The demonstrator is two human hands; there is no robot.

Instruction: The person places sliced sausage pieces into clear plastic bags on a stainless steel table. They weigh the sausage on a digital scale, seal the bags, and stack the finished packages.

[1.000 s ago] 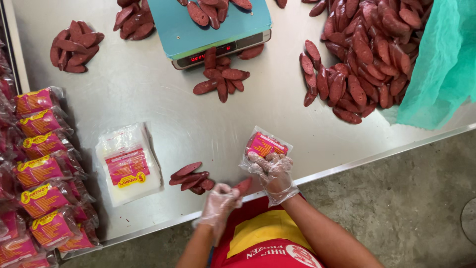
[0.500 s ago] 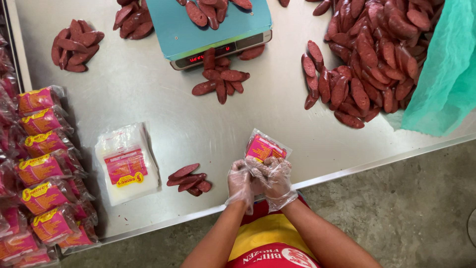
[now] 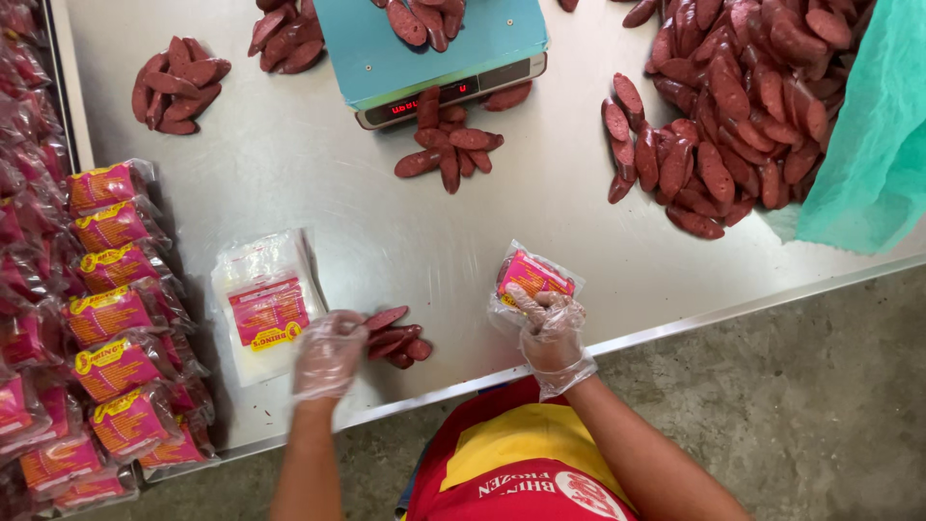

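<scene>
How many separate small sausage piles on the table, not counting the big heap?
4: top-left pile, one left of the scale, one in front of the scale, one by the left hand. More may lie off-frame.

The gloved left hand [image 3: 330, 353] rests on the steel table [image 3: 318, 183] near its front edge, touching a small pile of sausages [image 3: 394, 338] beside a stack of empty bags [image 3: 267, 301]. The gloved right hand [image 3: 552, 328] grips a filled bag [image 3: 529, 280] at the front edge. Filled packs [image 3: 108, 318] line the left edge, a scale [image 3: 424, 43] sits at the back edge, and a sausage heap [image 3: 743, 87] fills the back right corner.
</scene>
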